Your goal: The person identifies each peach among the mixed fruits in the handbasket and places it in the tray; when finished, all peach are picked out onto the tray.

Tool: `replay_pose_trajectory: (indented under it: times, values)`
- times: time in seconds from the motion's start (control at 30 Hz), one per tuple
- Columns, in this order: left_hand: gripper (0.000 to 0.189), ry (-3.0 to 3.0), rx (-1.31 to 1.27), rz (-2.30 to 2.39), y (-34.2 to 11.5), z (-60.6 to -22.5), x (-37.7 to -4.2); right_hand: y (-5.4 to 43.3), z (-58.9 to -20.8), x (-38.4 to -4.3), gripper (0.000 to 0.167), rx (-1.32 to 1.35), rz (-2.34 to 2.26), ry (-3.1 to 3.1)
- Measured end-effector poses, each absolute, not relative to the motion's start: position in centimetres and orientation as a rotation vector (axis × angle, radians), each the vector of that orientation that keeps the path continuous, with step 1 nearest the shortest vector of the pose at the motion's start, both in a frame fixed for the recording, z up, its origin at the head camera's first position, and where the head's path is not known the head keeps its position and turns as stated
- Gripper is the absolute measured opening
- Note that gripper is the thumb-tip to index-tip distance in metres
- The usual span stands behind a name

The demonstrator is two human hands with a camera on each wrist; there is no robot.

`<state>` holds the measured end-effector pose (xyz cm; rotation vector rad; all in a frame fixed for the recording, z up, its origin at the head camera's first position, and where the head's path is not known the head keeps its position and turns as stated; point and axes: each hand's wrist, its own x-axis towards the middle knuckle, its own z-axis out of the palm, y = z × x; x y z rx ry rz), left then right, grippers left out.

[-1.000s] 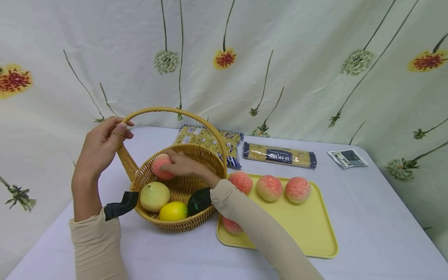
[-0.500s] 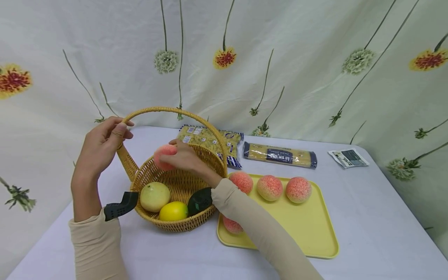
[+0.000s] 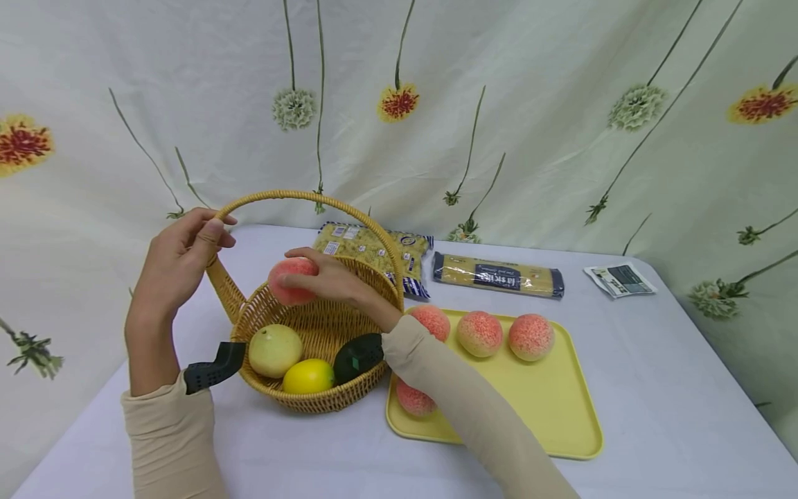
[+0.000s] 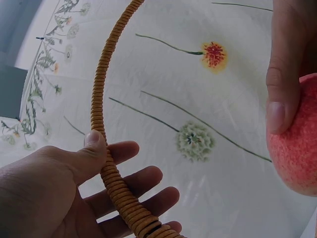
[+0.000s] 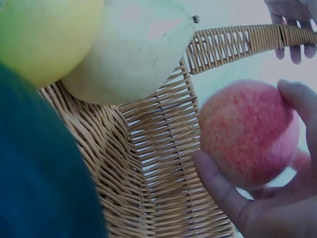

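My left hand [image 3: 181,256] holds the handle [image 4: 99,89] of a wicker basket [image 3: 324,322], thumb on the near side and fingers behind it. My right hand [image 3: 330,277] grips a pink peach [image 3: 288,283] between thumb and fingers, over the basket's far left rim. Inside the basket lie a pale green round fruit [image 3: 275,351], a yellow lemon-like fruit [image 3: 309,376] and a dark green rounded thing [image 5: 39,163]. In the right wrist view the peach [image 5: 250,134] shows above the wicker side, its lower part cupped by the fingers.
A yellow tray [image 3: 530,409] right of the basket bears several more peaches [image 3: 480,334], partly covered by my right sleeve. Behind stand a bag of pasta [image 3: 358,242] and a long spaghetti pack [image 3: 499,276]. A small white packet [image 3: 620,280] lies far right.
My right hand has lifted the peach from inside the basket up to its far rim, then shifted slightly left. The left hand has stayed on the handle.
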<state>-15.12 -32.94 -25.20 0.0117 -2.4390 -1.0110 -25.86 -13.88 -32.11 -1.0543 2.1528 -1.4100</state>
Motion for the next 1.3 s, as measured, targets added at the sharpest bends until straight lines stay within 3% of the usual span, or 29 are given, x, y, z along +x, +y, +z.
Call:
replay_pose_trajectory:
  times: [0.13,0.3,0.6,0.93,1.3]
  values:
    - [0.038,-2.44,0.02,-1.019,-33.0,-25.2,-15.1,-13.8,-31.6,-25.7,0.047,-1.172,-1.424,2.127]
    - [0.038,-2.438,0.02,-1.021,-33.0,-25.3,-15.1,-13.6,-31.2,-25.5,0.044,-1.106,-1.475,2.028]
    - [0.038,-2.442,0.026,-1.015,-33.0,-25.3,-15.1,-13.1,-31.1,-25.9,0.059,-0.957,-1.574,1.842]
    - [0.038,-2.437,0.014,-1.01,-32.9,-25.2,-15.0,-11.7,-30.2,-24.9,0.071,-1.097,-1.476,2.051]
    - [0.039,-2.442,0.021,-1.01,-32.9,-25.3,-15.0,-9.4,-28.9,-22.1,0.067,-1.376,-1.264,2.169]
